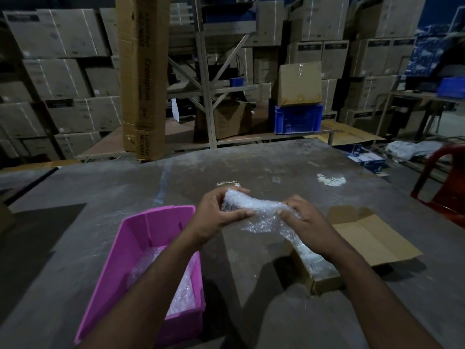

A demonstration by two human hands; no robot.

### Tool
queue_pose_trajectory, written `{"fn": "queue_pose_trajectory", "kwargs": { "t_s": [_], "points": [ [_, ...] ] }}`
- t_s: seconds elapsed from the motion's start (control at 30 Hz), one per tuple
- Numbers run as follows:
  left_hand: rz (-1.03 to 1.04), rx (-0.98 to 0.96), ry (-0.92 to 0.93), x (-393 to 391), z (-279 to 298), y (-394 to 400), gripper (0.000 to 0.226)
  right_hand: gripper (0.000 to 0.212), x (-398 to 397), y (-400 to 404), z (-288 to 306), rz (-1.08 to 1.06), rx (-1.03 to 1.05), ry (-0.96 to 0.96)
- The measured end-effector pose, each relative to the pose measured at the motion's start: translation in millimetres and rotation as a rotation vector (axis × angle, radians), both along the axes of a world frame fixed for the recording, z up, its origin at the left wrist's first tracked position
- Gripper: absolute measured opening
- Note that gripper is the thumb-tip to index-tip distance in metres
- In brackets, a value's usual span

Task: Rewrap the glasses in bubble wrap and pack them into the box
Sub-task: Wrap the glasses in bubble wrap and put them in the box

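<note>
Above the grey table (251, 167) I hold a roll of clear bubble wrap (259, 206); something dark shows through it at its left end. My left hand (219, 212) grips that left end, thumb underneath. My right hand (304, 217) pinches the right end, and a loose tail of wrap hangs down from it. An open brown cardboard box (324, 278) lies below my right forearm with its lid flap (372, 238) spread to the right; a bubble-wrapped bundle (309, 258) lies inside it.
A pink plastic bin (151, 222) stands at the left under my left forearm, holding more bubble wrap (181, 293). A tall carton (143, 76) stands at the table's far edge. A red chair (442, 177) is at the right. Stacked cartons and a blue crate (297, 119) fill the background.
</note>
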State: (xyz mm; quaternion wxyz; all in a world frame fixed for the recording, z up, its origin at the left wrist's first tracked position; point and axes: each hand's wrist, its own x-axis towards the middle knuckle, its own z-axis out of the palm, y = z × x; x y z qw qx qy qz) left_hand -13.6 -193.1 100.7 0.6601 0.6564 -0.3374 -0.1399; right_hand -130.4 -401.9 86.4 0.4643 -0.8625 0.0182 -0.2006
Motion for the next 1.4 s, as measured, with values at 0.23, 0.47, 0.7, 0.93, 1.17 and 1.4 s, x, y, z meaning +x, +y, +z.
{"fn": "queue_pose_trajectory", "kwargs": {
  "t_s": [0.23,0.47,0.7,0.93,1.17,1.4],
  "points": [
    [0.152,0.018,-0.064,-1,-5,-12,0.025,0.049,-11,0,5,0.034,0.022,0.033],
    [0.038,-0.046,0.078,-8,-4,-21,0.038,0.019,-7,-4,-1,0.044,0.088,0.017],
    [0.075,-0.051,0.128,-6,-15,-37,0.037,0.047,-11,-7,-13,0.042,0.06,0.053],
    [0.068,-0.027,0.176,-12,-23,-69,0.02,0.027,-27,-31,-5,-0.031,0.114,0.015],
    [-0.094,0.019,0.012,-2,-24,-92,0.073,0.026,-44,-76,-2,-0.268,-0.019,0.097],
    [-0.137,-0.017,0.072,-10,-15,-129,0.023,0.016,-51,-78,-1,-0.163,0.035,0.097]
  ]
}}
